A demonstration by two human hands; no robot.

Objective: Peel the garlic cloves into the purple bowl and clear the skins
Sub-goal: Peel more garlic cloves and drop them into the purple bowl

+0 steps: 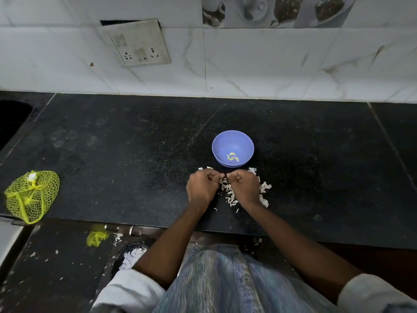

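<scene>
Peeling was midway: purple bowl [232, 148] on desk [112, 136] held few peeled cloves [232, 157]. Left hand [201, 187] and right hand [244, 187], just before bowl, fingers curled, pinched something tiny between them, probably clove, too small to tell. Skins [230, 195] beneath hands not yet cleared.

pale grey pushed-up sleeves [133, 288], blue-grey striped garment [221, 283]

I see a speckled, polished black stone desk [112, 136]; smooth matt plastic purple bowl [232, 138]; papery white skins [230, 195]; yellow plastic mesh bag [31, 195] left; glossy marbled wall tiles [270, 64] far.
</scene>
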